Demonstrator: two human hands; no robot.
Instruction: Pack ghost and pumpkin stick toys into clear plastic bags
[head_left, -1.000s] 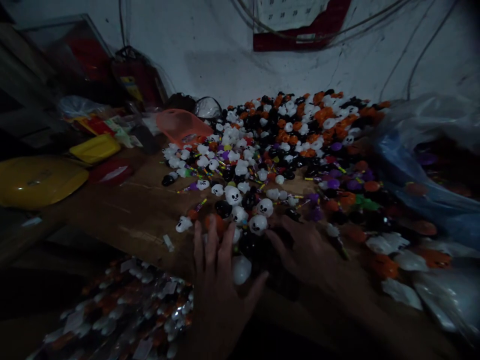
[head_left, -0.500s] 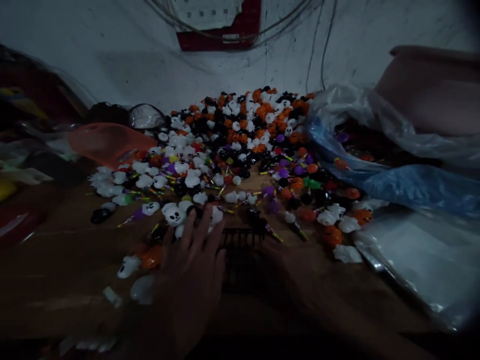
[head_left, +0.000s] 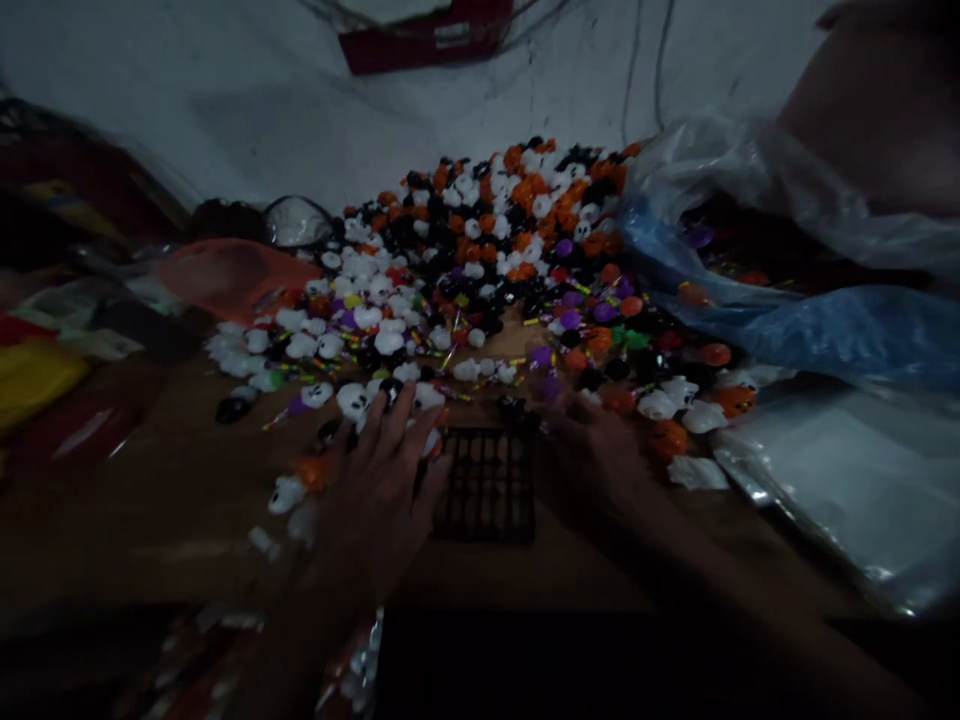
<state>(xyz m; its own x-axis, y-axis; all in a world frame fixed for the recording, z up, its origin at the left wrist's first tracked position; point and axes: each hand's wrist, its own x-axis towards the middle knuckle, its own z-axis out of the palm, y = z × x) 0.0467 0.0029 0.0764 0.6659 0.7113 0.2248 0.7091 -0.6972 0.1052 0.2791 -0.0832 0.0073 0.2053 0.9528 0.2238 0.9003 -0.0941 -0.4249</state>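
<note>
My left hand [head_left: 386, 470] lies with its fingers spread over small white skull-faced toys [head_left: 352, 400] on the brown table. Orange and white pieces [head_left: 286, 494] sit left of its wrist. My right hand [head_left: 600, 450] reaches forward, its fingertips low beside a black figure [head_left: 514, 410]; dimness and blur hide whether they grip anything. Between the hands lies a dark slotted grid tray [head_left: 487, 485]. Ahead, a large heap of white, black and orange toys [head_left: 480, 220] rises against the wall, with purple pieces [head_left: 570, 320] and coloured sticks nearer me.
A translucent blue plastic bag [head_left: 847, 335] with pieces inside stands at right. Clear plastic sheets [head_left: 840, 480] lie in front of it. An orange bag [head_left: 225, 275] is at left, with a yellow item [head_left: 41, 380] nearby. A bag of pieces [head_left: 356, 670] shows below the table edge.
My right hand has moved forward and right, away from the grid tray, which now shows more fully. My left hand stays spread over the white toys. The view has tilted downward.
</note>
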